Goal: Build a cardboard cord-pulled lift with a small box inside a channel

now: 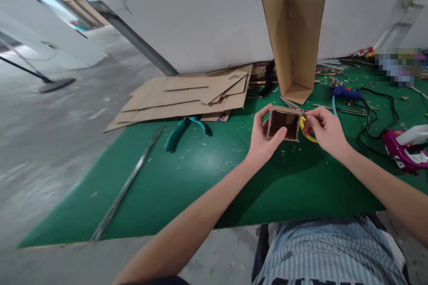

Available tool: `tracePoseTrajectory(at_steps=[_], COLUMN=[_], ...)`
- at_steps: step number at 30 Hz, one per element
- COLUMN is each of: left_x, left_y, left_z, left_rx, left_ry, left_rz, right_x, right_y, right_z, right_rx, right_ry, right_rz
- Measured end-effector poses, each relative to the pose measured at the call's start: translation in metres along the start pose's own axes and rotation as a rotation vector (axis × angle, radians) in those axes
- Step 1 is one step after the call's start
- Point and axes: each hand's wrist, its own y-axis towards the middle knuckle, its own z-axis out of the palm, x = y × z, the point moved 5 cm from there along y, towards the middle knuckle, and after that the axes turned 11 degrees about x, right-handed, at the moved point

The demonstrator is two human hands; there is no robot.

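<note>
A small open cardboard box (284, 124) is tilted so its dark hollow inside faces me. My left hand (264, 136) wraps round its left side, thumb on the near edge. At the box's upper right corner, my right hand (323, 127) has its fingers pinched together, near yellow-handled scissors (309, 132). The scissor blades point up and left behind the box's rim; whether my right fingers grip the scissors or the box edge is too small to tell. A tall folded cardboard piece (297, 40) stands just behind my hands.
Flat cardboard sheets (180, 93) lie at the back left of the green table (200, 187). Nearer are teal-handled pliers (179, 136) and a thin clear strip (129, 182). To the right are a blue glue gun (346, 92), black cable and a magenta device (403, 151).
</note>
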Motion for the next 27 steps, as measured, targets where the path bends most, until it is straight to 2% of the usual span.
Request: tracePoseTrajectory(at_steps=[7,13,18,24,27], left_x=[0.014,0.025,0.026,0.017,0.016], left_y=[0.005,0.008,0.008,0.006,0.004], left_z=[-0.002,-0.004,-0.005,-0.002,0.002], left_rx=[0.129,0.183,0.155,0.128,0.130], left_ry=[-0.173,-0.306,-0.268,-0.174,-0.212], left_rz=[0.001,-0.056,-0.090,-0.125,-0.183], right_x=[0.004,0.007,0.001,-0.004,-0.005], right_y=[0.000,0.001,0.006,0.008,0.007], right_z=[-0.005,-0.006,-0.007,-0.008,-0.008], right_rx=[-0.030,-0.047,-0.070,-0.094,-0.114], right_ry=[0.000,0.080,0.184,0.195,0.198], right_rz=[-0.012,-0.019,0.048,0.083,0.090])
